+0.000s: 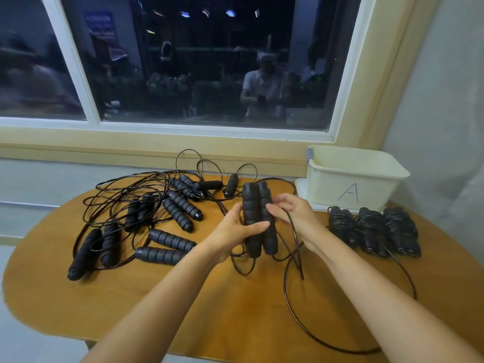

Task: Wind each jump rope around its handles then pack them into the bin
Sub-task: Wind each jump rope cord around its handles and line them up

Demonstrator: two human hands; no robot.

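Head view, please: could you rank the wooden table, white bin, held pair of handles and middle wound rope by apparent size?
1. wooden table
2. white bin
3. held pair of handles and middle wound rope: they look alike, and the handles are raised nearer the camera, so I leave them unranked.

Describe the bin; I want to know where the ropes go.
The bin is a cream rectangular tub, plastic-looking, open-topped with a flared rim and a hand-drawn A on its near wall. It stands upright on a flat matching tray at the far right of the table, below the window sill. Its floor is hidden. Three wound ropes lie before it.
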